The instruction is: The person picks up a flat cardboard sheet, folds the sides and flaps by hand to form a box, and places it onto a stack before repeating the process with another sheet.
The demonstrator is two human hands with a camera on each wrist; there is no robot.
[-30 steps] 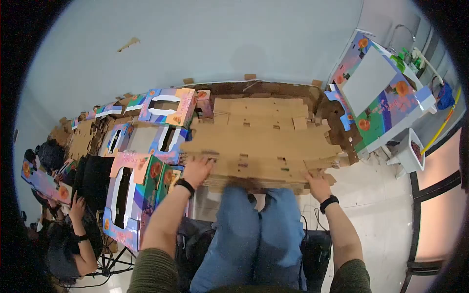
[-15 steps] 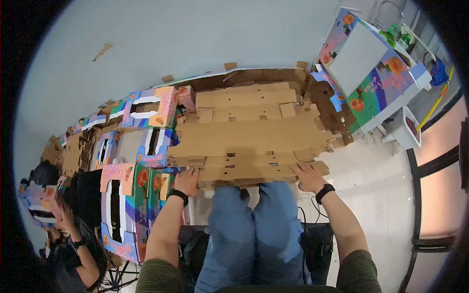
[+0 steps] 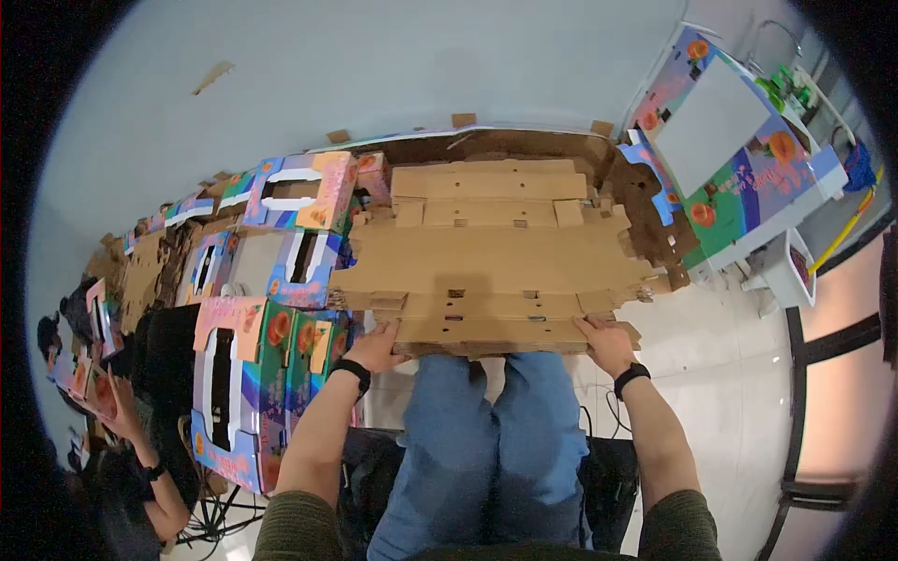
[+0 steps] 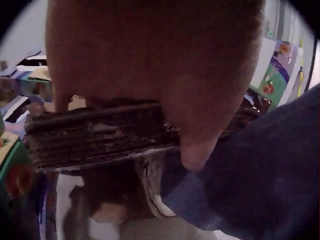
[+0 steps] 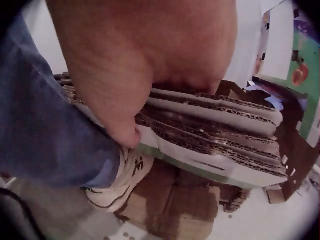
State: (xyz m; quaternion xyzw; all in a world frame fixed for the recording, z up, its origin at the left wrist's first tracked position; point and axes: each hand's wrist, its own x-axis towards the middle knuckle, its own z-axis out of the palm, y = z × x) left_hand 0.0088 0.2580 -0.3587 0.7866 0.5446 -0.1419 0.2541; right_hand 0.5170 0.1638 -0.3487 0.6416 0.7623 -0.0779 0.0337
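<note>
A stack of flat, die-cut brown cardboard sheets [image 3: 486, 252] lies in front of the knees, several layers thick at its near edge. At that edge's left part the left hand [image 3: 376, 348] grips the stack, fingers over the top; the left wrist view shows the thumb of the left hand [image 4: 155, 65] down along the layered edge [image 4: 100, 135]. Toward the right end, the right hand [image 3: 610, 346] holds the same edge. In the right wrist view the thumb of the right hand [image 5: 145, 60] reaches the white-and-green bottom sheet [image 5: 200, 167], fingers above.
Printed fruit boxes [image 3: 229, 393] stand at the left, with more behind them. Another person [image 3: 126, 411] handles a box at far left. A large printed box panel [image 3: 720, 150] leans at the right near a white bin [image 3: 781, 271]. A shoe [image 5: 127, 180] and brown cardboard [image 5: 170, 200] are below the stack.
The left hand has moved from the stack's top surface to its near edge. The right hand has shifted a little along that edge. The camera view has swung slightly.
</note>
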